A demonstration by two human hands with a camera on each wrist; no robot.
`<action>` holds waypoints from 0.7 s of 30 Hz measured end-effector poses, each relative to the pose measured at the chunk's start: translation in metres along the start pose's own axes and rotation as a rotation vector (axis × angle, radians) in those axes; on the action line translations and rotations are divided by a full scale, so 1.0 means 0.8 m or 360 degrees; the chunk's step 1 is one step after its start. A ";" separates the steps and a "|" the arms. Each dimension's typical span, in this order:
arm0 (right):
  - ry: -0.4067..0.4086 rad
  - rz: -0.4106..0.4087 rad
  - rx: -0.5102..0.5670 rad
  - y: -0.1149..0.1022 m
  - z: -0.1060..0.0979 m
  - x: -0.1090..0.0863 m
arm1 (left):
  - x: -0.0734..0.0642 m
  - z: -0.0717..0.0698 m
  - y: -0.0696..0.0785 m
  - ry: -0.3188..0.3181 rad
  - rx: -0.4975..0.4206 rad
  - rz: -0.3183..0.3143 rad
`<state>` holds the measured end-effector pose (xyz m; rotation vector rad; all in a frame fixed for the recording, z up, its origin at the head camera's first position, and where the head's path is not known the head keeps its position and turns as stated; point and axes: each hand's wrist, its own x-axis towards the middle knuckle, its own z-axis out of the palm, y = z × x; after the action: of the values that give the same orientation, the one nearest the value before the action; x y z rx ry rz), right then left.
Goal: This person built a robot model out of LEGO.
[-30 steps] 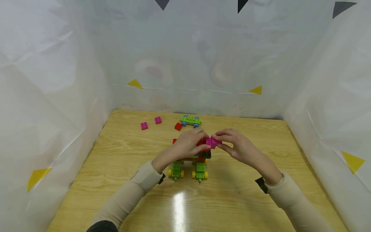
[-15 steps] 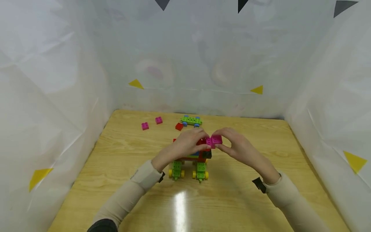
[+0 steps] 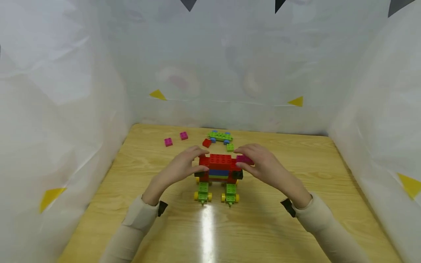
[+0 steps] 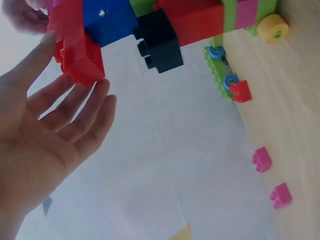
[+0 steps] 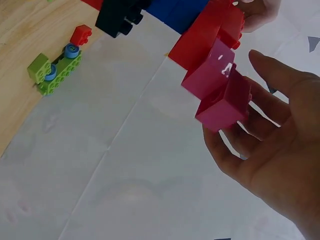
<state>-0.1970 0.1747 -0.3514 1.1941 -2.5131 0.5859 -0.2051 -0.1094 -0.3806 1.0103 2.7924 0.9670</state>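
Note:
A build of toy building bricks [image 3: 220, 160] stands in mid-table, red on top with blue below. Black bricks [image 4: 160, 42] jut from it, and green bases [image 3: 203, 190] with yellow wheels carry it. My left hand [image 3: 177, 166] holds its left end, thumb and fingertips at the red brick [image 4: 80, 55]. At the opposite end my right hand [image 3: 264, 166] curves round a pink brick [image 3: 244, 159]. In the right wrist view two pink bricks [image 5: 225, 102] project stepwise from the red end, the fingers behind the outer one and the thumb slightly apart.
Behind the build lie a green wheeled base [image 3: 220, 136] with blue wheels, a red brick [image 3: 207, 143] and a green brick [image 3: 230, 147]. Two pink bricks [image 3: 168, 141] lie farther left. White sheeting [image 3: 230, 73] rises at the table's back and sides.
My left hand has let go of the right end and shifted left to the build's other end, uncovering its red top. The right hand stays round the pink brick.

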 end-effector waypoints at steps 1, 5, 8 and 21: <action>-0.0003 -0.0014 -0.0004 -0.002 0.001 0.004 | -0.001 0.000 -0.003 0.0016 -0.0027 0.0016; -0.0006 -0.0098 -0.0025 -0.011 0.007 0.018 | 0.000 0.007 -0.009 0.0070 -0.0079 0.0091; -0.0041 -0.0109 -0.0074 -0.014 0.015 0.026 | 0.002 0.013 -0.011 0.0106 -0.0085 0.0096; -0.0114 0.0172 -0.0130 -0.031 0.024 0.029 | 0.011 0.027 -0.005 0.0145 -0.0145 0.0193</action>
<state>-0.1934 0.1356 -0.3523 1.0742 -2.6474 0.4686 -0.2095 -0.0946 -0.3989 1.1629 2.7561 1.1710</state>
